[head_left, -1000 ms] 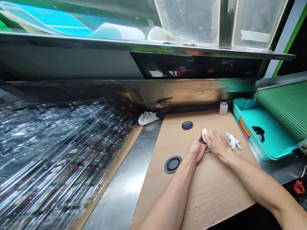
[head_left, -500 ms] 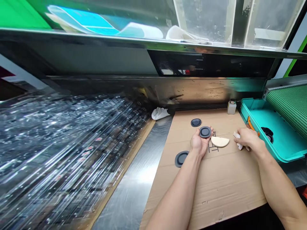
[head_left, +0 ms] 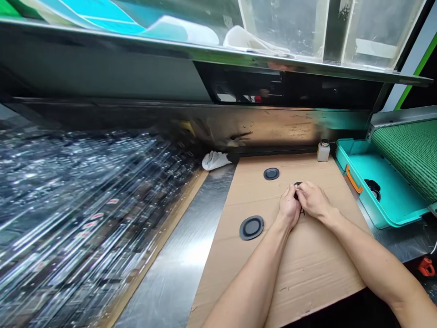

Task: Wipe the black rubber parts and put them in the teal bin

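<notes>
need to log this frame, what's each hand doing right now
Left hand: closed on a small black disc, mostly hidden.
Right hand: fingers curled onto the same disc; whether it grips cannot be told.

Light on my feed is decent, coming from overhead I think. The cardboard sheet (head_left: 293, 255) is evenly lit and sharp, with glare on the steel strip (head_left: 184, 255). The left side is a streaky blur, and the shelf edge (head_left: 218, 54) bows near the top.

Beside the left hand (head_left: 289, 210) lay a dark grey disc (head_left: 251, 227) on plain brown cardboard (head_left: 307, 264); right of the right hand (head_left: 312, 202) sat a turquoise tray (head_left: 392, 200) with an orange clip (head_left: 353, 179).
</notes>
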### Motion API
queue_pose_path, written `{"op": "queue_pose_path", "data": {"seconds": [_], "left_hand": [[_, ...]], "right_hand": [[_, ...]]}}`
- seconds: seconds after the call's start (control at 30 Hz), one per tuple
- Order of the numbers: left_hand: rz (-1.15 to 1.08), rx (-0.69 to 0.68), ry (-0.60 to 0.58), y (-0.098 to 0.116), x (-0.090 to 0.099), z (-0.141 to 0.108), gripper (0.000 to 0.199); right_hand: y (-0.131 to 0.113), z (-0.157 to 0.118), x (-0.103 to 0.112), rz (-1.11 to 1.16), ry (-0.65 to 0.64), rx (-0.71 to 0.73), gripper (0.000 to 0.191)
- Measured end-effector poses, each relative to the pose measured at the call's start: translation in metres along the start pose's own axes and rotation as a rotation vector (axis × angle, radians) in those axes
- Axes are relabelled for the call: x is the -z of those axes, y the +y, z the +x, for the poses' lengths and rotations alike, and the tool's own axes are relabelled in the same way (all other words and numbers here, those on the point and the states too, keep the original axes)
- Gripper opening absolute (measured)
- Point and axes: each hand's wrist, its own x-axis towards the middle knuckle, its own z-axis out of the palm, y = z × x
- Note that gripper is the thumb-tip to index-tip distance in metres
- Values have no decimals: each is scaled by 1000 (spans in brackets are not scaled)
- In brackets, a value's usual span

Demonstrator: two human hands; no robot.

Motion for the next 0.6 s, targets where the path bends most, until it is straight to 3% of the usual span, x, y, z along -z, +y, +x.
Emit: {"op": "queue_pose_path", "data": {"seconds": [0.1,0.2,0.37,0.47,0.6], "left_hand": [[19,9,-10,3,1,0,27],[39,14,-6,3,-1,-1,24],[12,28,-7,1,-1,-1,20],[25,51,-27,2,0,-1,20],[37,26,-36,2,-1,-1,19]], "right_hand": [[-3,0,4,-23,-73,8,15],[-1,2,5,-85,17,-137,18],[6,3,5,-37,-47,-17,14],[6,1,5,-88,12,-111,16],[1,4,3,-94,53,-49,23]]}}
